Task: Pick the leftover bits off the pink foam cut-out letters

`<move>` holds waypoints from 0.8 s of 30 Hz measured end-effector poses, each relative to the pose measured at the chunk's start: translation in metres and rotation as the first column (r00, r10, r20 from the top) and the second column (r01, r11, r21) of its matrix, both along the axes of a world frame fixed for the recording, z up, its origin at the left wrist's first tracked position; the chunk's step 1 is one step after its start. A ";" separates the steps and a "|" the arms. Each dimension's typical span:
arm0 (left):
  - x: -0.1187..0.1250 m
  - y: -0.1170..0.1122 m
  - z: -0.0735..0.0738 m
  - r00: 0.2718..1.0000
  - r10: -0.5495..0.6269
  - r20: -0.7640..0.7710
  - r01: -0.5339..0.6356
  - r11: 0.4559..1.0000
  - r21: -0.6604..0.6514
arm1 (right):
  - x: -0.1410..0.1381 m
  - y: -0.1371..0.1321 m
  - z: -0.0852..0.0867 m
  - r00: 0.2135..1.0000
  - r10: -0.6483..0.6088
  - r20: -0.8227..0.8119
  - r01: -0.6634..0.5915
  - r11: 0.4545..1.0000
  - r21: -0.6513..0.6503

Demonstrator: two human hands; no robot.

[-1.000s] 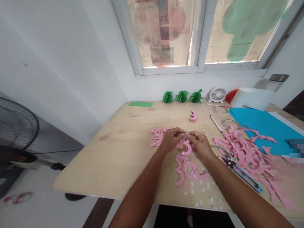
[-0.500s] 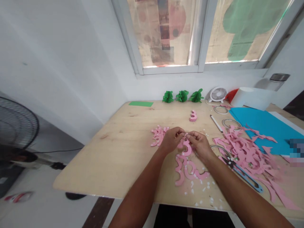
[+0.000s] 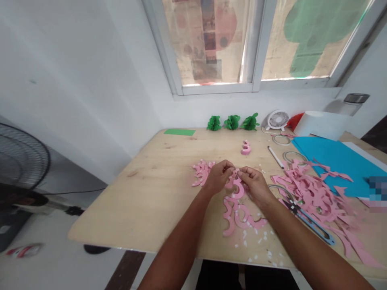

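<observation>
The left hand point(image 3: 218, 178) and right hand point(image 3: 255, 186) are together, fingertips meeting and pinching the top of a pink paper 3 point(image 3: 238, 189), which sits just above the worktop's near edge, toward the middle. Pink curls point(image 3: 237, 217) lie directly below it, with white scraps point(image 3: 260, 241) nearer the edge. Left of the left hand is a small heap of pink strips point(image 3: 202, 172). Right of the right hand lie scissors point(image 3: 305, 217) with blue handles, beside a large pile of pink offcuts point(image 3: 311, 197) spilling onto a blue sheet point(image 3: 338, 169). Farther back are a marker point(image 3: 275, 157), another pink 3 point(image 3: 246, 148), three green paper pom-poms point(image 3: 232, 122) and a small white fan point(image 3: 277, 120) against the wall
</observation>
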State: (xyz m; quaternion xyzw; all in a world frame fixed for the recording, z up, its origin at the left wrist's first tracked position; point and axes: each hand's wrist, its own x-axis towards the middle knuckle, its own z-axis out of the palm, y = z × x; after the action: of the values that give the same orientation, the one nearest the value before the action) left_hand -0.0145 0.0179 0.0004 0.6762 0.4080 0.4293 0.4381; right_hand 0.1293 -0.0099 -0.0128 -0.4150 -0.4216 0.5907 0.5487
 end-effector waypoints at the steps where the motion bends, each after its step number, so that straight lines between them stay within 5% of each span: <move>1: 0.000 0.000 0.000 1.000 -0.001 0.008 0.001 1.000 -0.010 | 0.000 0.000 0.001 1.000 -0.004 -0.002 0.004 1.000 -0.001; 11: 0.001 0.001 -0.001 0.997 0.006 0.079 -0.003 0.999 -0.040 | 0.002 0.002 -0.001 1.000 -0.014 0.002 0.014 1.000 0.007; 16: 0.004 -0.001 0.003 0.983 0.049 0.176 -0.016 0.983 -0.184 | 0.001 0.003 -0.003 1.000 -0.022 0.017 0.022 1.000 0.004; 24: 0.000 -0.002 0.002 0.951 -0.032 0.308 0.124 0.951 -0.284 | 0.000 0.000 0.002 0.996 0.005 0.086 -0.007 0.999 0.031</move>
State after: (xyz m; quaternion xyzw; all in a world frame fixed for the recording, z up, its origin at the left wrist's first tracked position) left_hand -0.0147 0.0157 0.0026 0.5447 0.3701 0.4418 0.6093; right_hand 0.1290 -0.0103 -0.0111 -0.4302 -0.4554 0.5672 0.5347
